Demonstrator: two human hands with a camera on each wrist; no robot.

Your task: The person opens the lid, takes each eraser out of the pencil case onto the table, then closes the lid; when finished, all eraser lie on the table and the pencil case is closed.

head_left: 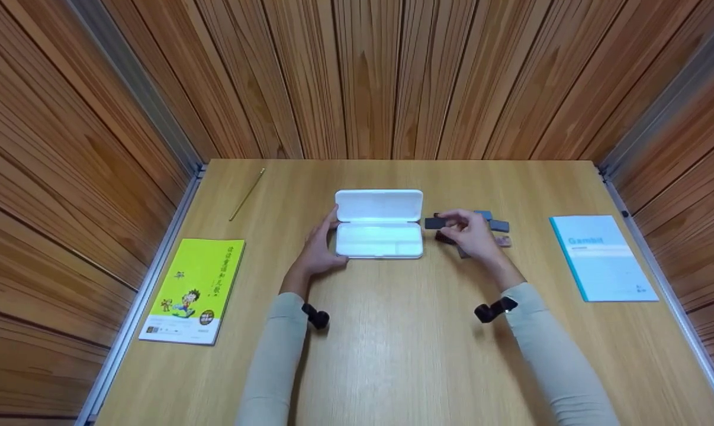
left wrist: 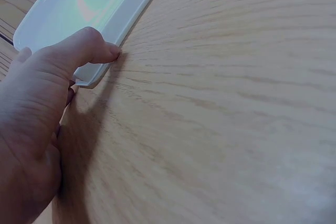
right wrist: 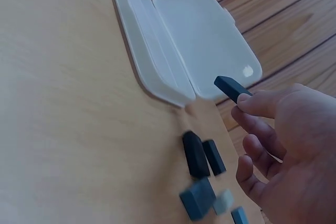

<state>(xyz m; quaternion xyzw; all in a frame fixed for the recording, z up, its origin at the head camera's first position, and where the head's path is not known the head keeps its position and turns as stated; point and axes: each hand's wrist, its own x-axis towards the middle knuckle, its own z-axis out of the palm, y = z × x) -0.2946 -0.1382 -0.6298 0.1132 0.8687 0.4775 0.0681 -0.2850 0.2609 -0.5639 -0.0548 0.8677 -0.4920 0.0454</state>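
Note:
A white pencil case [head_left: 379, 241] lies open on the table with its lid [right wrist: 202, 35] leaning back. My left hand [head_left: 318, 251] holds the case at its left end, and in the left wrist view the thumb [left wrist: 100, 51] bends over the front edge. Just beyond the right end of the case, my right hand [head_left: 470, 235] pinches a black eraser [right wrist: 229, 87] between thumb and forefinger, raised above the table. Under and around that hand lie several more erasers, among them a blue-grey one [head_left: 499, 226], a pinkish one [head_left: 504, 241] and a black one [right wrist: 195, 156]; the hand partly hides them.
A thin pencil [head_left: 247, 194] lies at the back left of the table. The green book [head_left: 194, 290] is at the left and the light blue book [head_left: 604, 257] at the right. Wooden panel walls [head_left: 369, 77] stand behind and on both sides.

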